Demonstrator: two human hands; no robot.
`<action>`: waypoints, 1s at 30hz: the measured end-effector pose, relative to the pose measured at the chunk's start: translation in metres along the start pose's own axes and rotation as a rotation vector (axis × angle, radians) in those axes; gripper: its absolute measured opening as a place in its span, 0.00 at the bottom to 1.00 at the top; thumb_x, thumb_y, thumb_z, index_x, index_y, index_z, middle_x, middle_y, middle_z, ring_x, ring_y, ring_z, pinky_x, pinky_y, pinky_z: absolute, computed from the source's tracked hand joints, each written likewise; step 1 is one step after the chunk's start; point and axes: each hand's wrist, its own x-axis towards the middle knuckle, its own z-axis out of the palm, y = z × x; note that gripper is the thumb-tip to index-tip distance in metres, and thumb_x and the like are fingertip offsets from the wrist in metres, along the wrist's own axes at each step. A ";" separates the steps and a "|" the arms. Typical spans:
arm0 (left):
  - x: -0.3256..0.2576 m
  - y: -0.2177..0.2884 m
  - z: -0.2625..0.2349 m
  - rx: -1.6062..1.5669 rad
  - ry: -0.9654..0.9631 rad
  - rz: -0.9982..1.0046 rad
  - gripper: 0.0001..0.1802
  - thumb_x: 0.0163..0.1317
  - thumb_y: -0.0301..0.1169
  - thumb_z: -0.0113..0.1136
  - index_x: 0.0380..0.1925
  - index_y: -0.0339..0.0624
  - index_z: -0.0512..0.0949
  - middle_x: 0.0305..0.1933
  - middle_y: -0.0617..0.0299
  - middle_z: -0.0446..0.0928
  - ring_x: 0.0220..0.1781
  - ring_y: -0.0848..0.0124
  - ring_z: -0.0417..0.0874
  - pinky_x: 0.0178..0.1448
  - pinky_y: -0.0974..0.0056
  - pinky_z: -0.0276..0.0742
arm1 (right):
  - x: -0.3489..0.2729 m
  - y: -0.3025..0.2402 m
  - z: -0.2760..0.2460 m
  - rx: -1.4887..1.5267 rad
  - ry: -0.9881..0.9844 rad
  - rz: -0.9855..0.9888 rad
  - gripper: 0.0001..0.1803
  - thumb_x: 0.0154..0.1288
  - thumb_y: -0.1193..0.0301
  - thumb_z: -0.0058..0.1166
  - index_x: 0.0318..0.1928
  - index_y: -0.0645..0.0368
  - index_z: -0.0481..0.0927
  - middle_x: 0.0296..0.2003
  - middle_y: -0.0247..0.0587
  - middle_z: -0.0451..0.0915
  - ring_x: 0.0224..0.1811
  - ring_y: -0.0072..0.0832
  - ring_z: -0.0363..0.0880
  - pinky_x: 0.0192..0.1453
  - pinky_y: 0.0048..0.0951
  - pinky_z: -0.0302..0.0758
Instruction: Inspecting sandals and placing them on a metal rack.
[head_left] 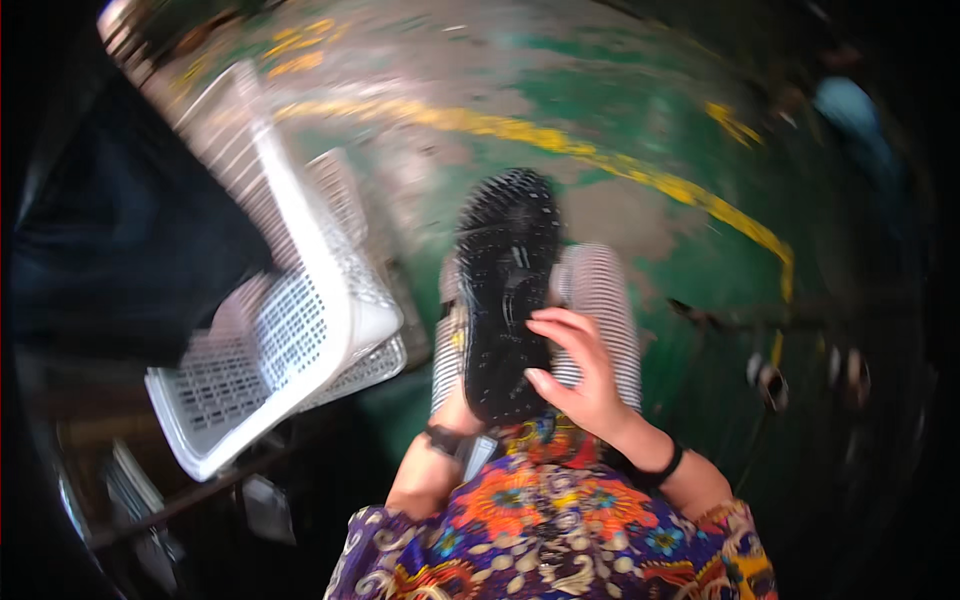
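A black shoe (508, 290) is held over my lap with its studded sole facing up and its length running away from me. My left hand (458, 408) comes in from the left at the heel end. It holds the shoe from beneath, and its fingers are hidden behind the sole. My right hand (584, 375) is at the right edge of the sole near the heel. Thumb and fingers are spread apart, with the tips at or against the edge and nothing enclosed. A dark band is on each wrist. Blur softens the view.
White perforated plastic baskets (345, 310) stand on my left, beside a person's dark-clothed leg (130, 230). My striped trouser legs (610, 320) show behind the shoe. A worn green floor (640, 110) carries a yellow line (560, 143). Several small pale-and-dark items (770, 385) are at the right.
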 end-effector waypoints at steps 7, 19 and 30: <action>0.065 -0.020 0.026 0.345 -0.079 0.118 0.20 0.65 0.25 0.47 0.57 0.41 0.64 0.52 0.60 0.73 0.49 0.69 0.77 0.52 0.66 0.75 | -0.049 0.050 -0.015 0.355 0.111 0.425 0.46 0.48 0.67 0.66 0.66 0.64 0.55 0.61 0.50 0.62 0.64 0.36 0.61 0.67 0.32 0.59; 0.082 -0.038 0.092 0.900 -0.425 -0.280 0.22 0.67 0.31 0.51 0.58 0.31 0.67 0.46 0.59 0.78 0.41 0.74 0.79 0.42 0.72 0.74 | -0.234 0.132 -0.072 1.679 1.166 0.596 0.24 0.59 0.74 0.52 0.56 0.61 0.67 0.56 0.45 0.71 0.56 0.38 0.72 0.60 0.44 0.70; 0.054 -0.019 0.024 0.994 -0.191 -0.482 0.20 0.65 0.30 0.52 0.56 0.33 0.68 0.40 0.56 0.80 0.34 0.72 0.82 0.36 0.71 0.78 | -0.431 0.247 -0.176 0.918 2.081 0.613 0.23 0.62 0.70 0.56 0.57 0.44 0.67 0.54 0.30 0.73 0.56 0.32 0.72 0.59 0.41 0.69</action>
